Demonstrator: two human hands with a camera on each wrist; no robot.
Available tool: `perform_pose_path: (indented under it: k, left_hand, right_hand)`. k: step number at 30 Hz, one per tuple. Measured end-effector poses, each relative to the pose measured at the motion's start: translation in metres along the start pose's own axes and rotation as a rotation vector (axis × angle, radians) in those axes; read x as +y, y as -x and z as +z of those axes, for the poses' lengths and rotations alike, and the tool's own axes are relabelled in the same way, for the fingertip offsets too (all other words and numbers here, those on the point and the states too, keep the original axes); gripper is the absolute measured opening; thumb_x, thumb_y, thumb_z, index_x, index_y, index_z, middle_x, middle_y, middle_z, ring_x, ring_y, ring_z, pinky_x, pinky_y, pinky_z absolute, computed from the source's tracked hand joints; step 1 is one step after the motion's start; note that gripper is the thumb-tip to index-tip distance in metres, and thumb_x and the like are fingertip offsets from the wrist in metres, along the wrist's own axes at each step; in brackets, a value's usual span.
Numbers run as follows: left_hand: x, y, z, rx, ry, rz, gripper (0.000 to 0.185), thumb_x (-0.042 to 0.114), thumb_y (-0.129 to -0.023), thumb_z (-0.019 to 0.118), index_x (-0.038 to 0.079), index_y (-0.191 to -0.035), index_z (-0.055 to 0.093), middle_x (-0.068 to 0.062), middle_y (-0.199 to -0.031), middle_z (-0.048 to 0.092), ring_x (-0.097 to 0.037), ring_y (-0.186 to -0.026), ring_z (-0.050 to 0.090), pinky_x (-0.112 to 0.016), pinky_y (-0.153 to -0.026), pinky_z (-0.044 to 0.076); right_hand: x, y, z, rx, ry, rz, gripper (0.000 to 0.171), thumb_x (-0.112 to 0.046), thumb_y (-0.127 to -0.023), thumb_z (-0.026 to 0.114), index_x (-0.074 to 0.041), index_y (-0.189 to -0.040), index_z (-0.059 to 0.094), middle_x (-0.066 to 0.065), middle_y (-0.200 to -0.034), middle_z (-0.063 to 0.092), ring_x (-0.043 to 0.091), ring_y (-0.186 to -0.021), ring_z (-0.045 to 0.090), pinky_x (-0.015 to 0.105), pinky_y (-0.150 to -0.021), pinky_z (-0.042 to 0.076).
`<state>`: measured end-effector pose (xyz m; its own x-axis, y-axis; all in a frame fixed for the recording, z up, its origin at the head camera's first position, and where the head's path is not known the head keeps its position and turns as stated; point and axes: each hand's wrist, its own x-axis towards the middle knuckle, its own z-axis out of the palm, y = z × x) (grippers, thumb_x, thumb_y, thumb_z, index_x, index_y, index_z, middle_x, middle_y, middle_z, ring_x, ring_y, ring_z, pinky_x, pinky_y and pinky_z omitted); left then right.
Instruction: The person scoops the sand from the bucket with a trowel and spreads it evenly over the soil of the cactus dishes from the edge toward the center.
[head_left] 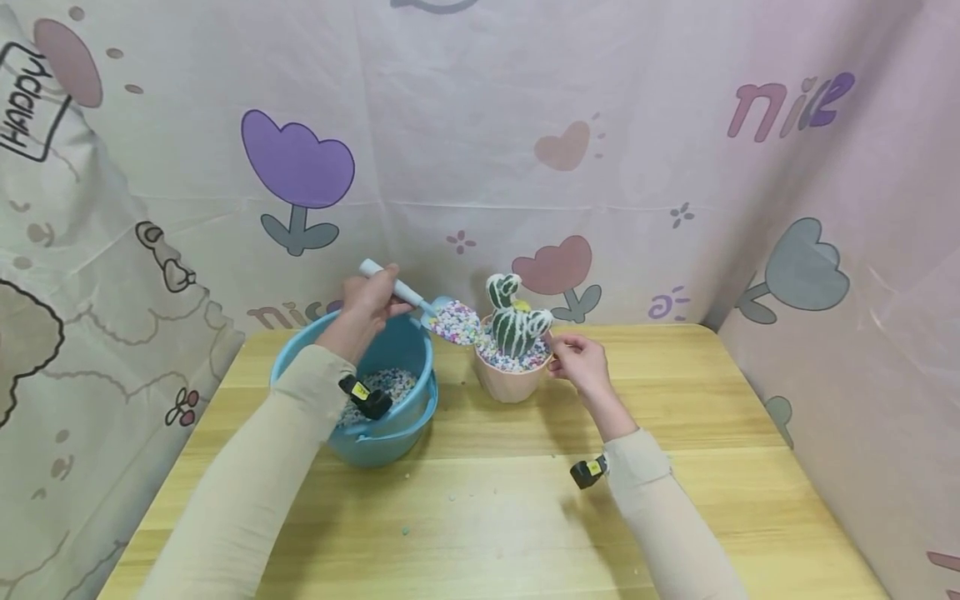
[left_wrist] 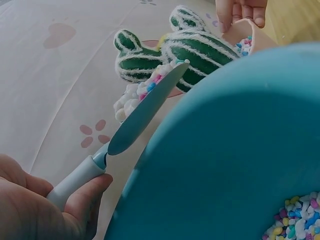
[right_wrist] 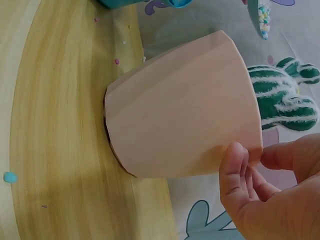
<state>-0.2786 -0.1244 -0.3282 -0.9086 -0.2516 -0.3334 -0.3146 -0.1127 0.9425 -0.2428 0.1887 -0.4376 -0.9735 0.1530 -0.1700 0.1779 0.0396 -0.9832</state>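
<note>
My left hand point(head_left: 369, 302) grips the pale handle of a small blue scoop point(head_left: 438, 315), point(left_wrist: 145, 112) heaped with coloured pebbles point(head_left: 457, 322). The scoop is held above the left rim of a pink pot point(head_left: 510, 382), point(right_wrist: 185, 105). A green toy cactus point(head_left: 516, 321), point(left_wrist: 192, 50), point(right_wrist: 287, 97) stands in the pot among pebbles. My right hand point(head_left: 577, 360), point(right_wrist: 265, 195) pinches the pot's right rim between thumb and fingers. A blue bucket point(head_left: 393, 412), point(left_wrist: 235, 150) with pebbles in its bottom stands to the left of the pot, under my left forearm.
The pot and bucket stand on a wooden table point(head_left: 675, 467). A few spilled pebbles point(head_left: 406, 528) lie on the table in front of the bucket. A printed cloth backdrop point(head_left: 600, 167) closes in the back and both sides.
</note>
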Motion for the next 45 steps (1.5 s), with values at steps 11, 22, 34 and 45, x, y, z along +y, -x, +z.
perform_pose_path:
  k: [11, 22, 34, 45]
  left_hand:
    - [-0.003, 0.0, 0.013, 0.008, -0.052, 0.022, 0.058, 0.03, -0.111, 0.053, -0.003, -0.155, 0.037, -0.026, -0.152, 0.052, -0.035, -0.127, 0.069, -0.03, -0.097, 0.063]
    - [-0.007, -0.001, 0.021, 0.022, -0.081, 0.038, 0.056, 0.031, -0.11, 0.055, -0.003, -0.152, 0.041, -0.026, -0.149, 0.054, -0.035, -0.125, 0.07, -0.031, -0.096, 0.064]
    - [-0.005, 0.001, 0.025, 0.023, -0.141, 0.039, 0.059, 0.036, -0.109, 0.057, -0.003, -0.15, 0.044, -0.026, -0.145, 0.058, -0.033, -0.119, 0.073, -0.031, -0.096, 0.064]
    - [-0.004, 0.004, 0.024, 0.015, -0.16, 0.044, 0.059, 0.036, -0.108, 0.057, -0.004, -0.15, 0.044, -0.026, -0.147, 0.055, -0.034, -0.12, 0.072, -0.032, -0.097, 0.064]
  right_hand:
    - [0.002, -0.001, 0.0, 0.007, 0.022, -0.015, 0.031, -0.004, -0.102, 0.058, 0.014, -0.127, 0.062, 0.007, -0.08, 0.07, 0.008, -0.056, 0.062, 0.019, -0.055, 0.061]
    - [0.001, 0.001, 0.003, -0.005, 0.03, -0.007, 0.031, -0.006, -0.103, 0.061, 0.012, -0.127, 0.061, 0.011, -0.087, 0.069, 0.01, -0.058, 0.064, 0.024, -0.059, 0.064]
    - [0.002, 0.003, 0.004, -0.009, -0.001, -0.02, 0.033, -0.004, -0.102, 0.059, 0.016, -0.128, 0.058, 0.01, -0.083, 0.068, 0.01, -0.055, 0.064, 0.021, -0.055, 0.062]
    - [0.002, 0.007, 0.007, -0.014, -0.024, 0.013, 0.034, -0.001, -0.097, 0.058, 0.013, -0.129, 0.058, 0.011, -0.083, 0.069, 0.012, -0.055, 0.065, 0.024, -0.056, 0.064]
